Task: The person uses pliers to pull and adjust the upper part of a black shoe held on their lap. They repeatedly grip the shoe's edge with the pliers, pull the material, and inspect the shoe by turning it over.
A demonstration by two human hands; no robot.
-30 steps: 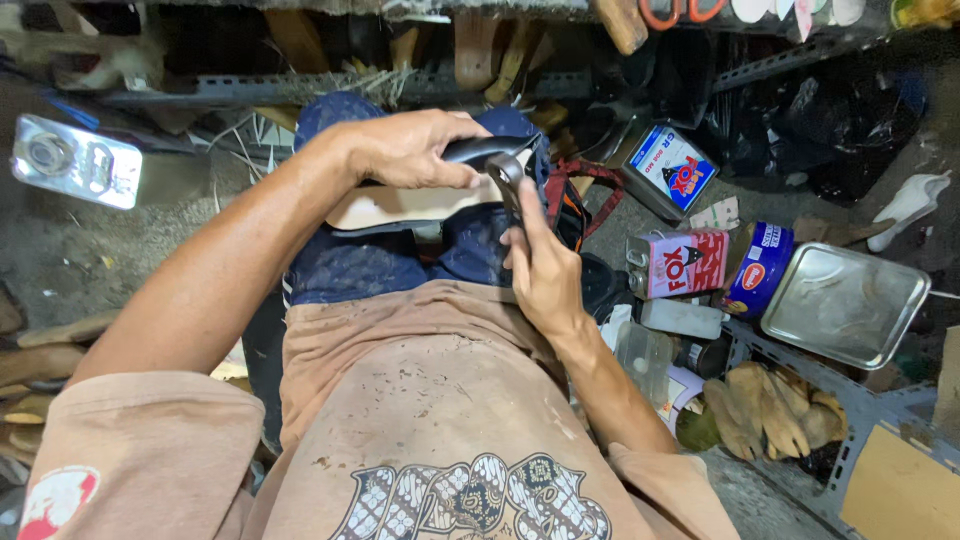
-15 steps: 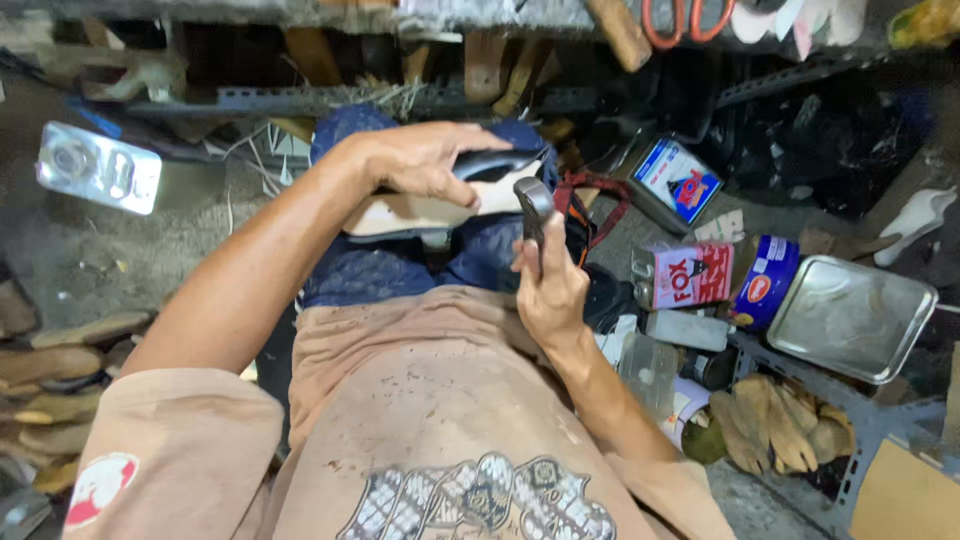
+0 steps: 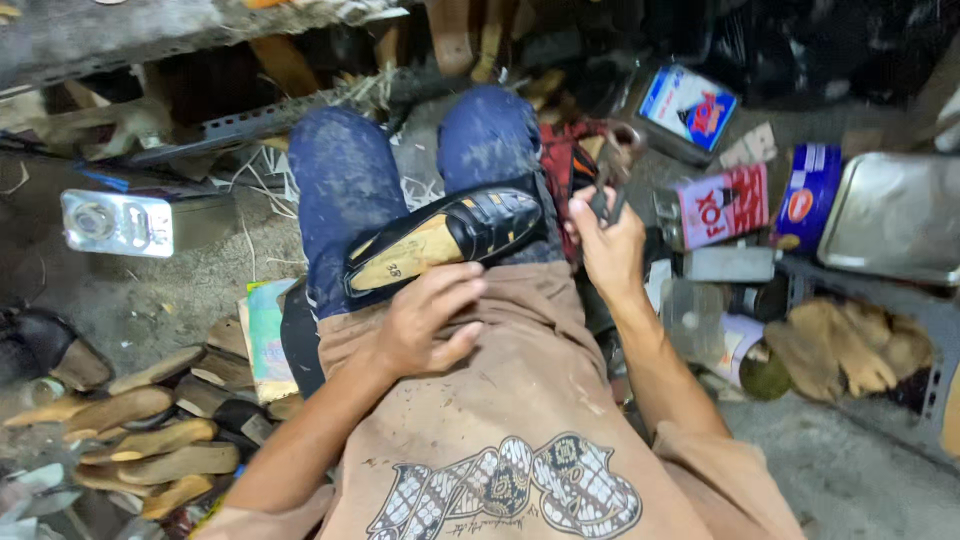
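Sitting low over a gritty workshop floor (image 3: 180, 290), crowded with a pile of tan cut soles (image 3: 150, 420), printed tins (image 3: 720, 205) and a dull metal tray (image 3: 890, 225).

Now resting the black shoe (image 3: 450, 235) uncovered across the lap, on the dusty blue jeans (image 3: 340, 190), toe pointing right. Showing its glossy, ribbed upper and pale, smooth insole.

Having slid the left hand (image 3: 425, 320) back off the shoe, letting it lie with fingers loosely spread, fingertips just touching the heel end. No longer pressing the shoe down as half a second ago.

Having pulled the right hand (image 3: 610, 250) away to the side, closing it around a metal tool (image 3: 612, 170), possibly pincers, though blurring too much for certainty. Keeping the tool's head clear of the shoe, so pausing the work on it, by the look of things.
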